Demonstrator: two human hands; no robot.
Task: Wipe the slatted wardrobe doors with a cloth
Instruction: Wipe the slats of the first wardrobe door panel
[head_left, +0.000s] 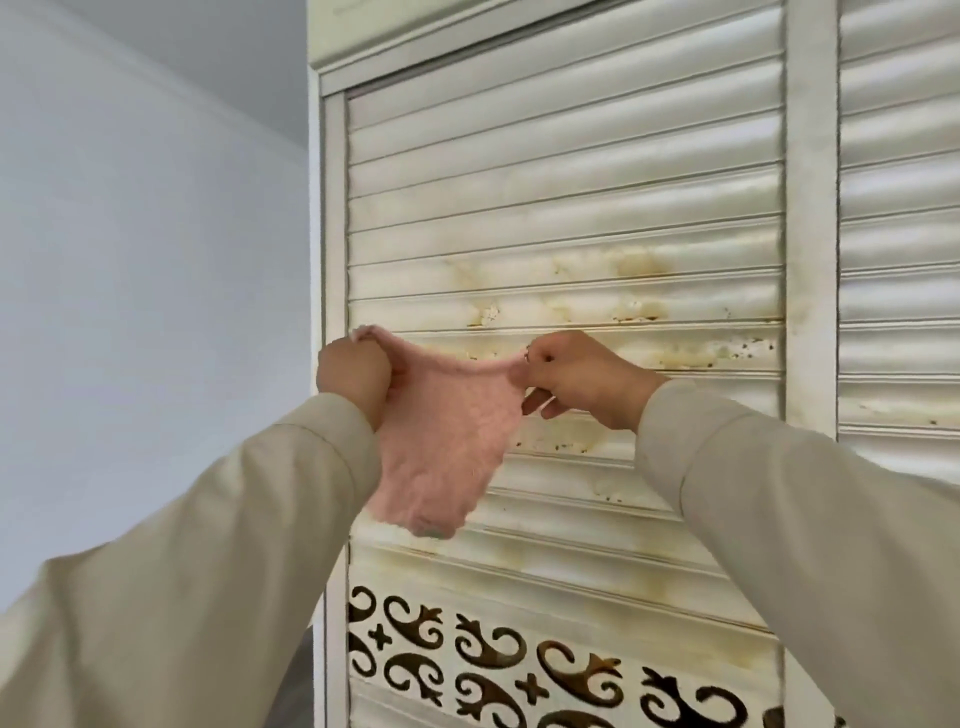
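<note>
A pink fluffy cloth (447, 441) hangs stretched between both hands in front of the cream slatted wardrobe door (566, 208). My left hand (353, 376) grips its upper left corner in a fist. My right hand (582, 379) pinches the upper right corner with thumb and fingers. The cloth's lower part droops free over the slats. Yellow-brown stains and dark specks (639, 306) mark the slats around and above my hands.
A second slatted door (898, 208) stands to the right, past a vertical frame post (810, 234). Below the slats runs a carved scroll-pattern panel (498, 660). A plain pale wall (145, 260) fills the left side.
</note>
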